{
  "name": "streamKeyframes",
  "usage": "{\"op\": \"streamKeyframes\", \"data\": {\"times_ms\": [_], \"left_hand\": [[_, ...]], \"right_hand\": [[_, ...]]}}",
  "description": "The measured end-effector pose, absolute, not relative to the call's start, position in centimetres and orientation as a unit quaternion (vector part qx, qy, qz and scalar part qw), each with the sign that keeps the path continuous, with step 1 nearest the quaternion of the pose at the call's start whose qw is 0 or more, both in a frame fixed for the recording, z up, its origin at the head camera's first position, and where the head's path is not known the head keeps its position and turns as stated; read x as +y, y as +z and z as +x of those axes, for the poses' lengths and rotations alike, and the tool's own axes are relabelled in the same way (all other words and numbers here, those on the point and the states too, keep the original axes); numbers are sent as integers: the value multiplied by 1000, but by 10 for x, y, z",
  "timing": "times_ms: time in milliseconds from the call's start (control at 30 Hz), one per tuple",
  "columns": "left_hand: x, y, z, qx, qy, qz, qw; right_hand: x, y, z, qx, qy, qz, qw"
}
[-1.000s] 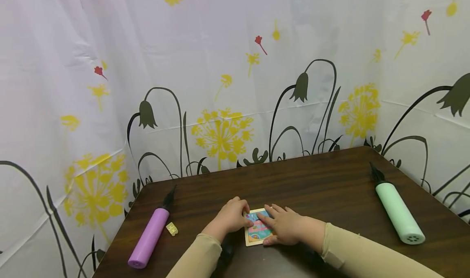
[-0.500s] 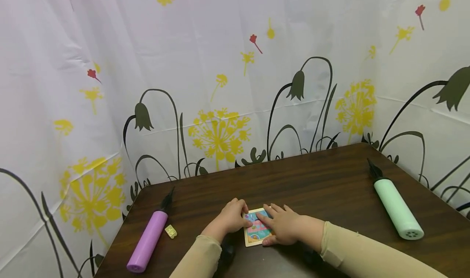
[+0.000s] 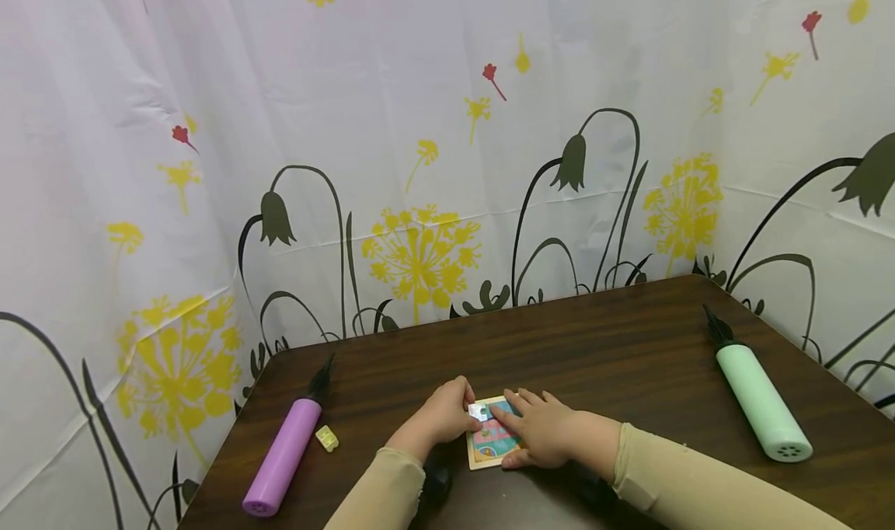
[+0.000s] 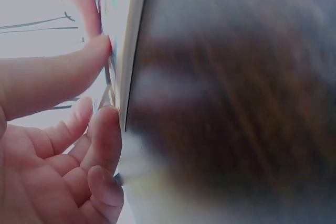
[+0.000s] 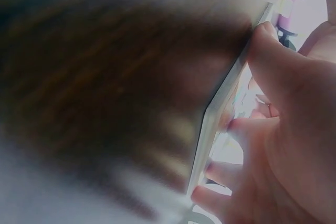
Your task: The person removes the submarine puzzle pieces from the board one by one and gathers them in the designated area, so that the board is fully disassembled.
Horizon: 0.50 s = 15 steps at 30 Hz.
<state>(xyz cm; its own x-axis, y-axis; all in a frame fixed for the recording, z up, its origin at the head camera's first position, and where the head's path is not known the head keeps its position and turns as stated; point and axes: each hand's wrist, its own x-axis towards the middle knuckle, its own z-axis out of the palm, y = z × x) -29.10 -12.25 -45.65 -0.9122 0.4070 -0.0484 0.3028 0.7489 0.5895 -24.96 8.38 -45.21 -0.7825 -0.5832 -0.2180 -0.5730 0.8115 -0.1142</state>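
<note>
A small square picture puzzle with a pale wooden frame lies flat on the dark table between the hands. The left hand is at its upper left corner, thumb and finger pinching the edge of a thin puzzle piece that catches white glare and looks tilted up. In the left wrist view, thumb and forefinger close in on that edge beside the frame. The right hand lies spread over the puzzle's right side, its fingers straight; in the right wrist view, its thumb and fingertips touch the frame's edges.
A purple hand pump lies at the left, a small yellow block-like piece beside it. On the right lies a mint green hand pump. Behind the brown table hangs a flower-printed curtain.
The corner piece under the left fingers has tipped up and now shows white glare. The left hand has barely shifted; the right hand stays in place. The view shifts slightly.
</note>
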Motion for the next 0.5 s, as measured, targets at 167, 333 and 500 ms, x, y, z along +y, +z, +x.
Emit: {"op": "streamKeyframes", "data": {"times_ms": [167, 333, 500], "left_hand": [[-125, -457, -292, 926, 324, 182, 64], [-130, -455, -294, 913, 365, 173, 55], [-144, -448, -297, 903, 397, 160, 44]], "right_hand": [[84, -453, -250, 944, -19, -307, 119], [84, -455, -251, 945, -14, -307, 115], [84, -458, -252, 945, -15, -306, 115]]}}
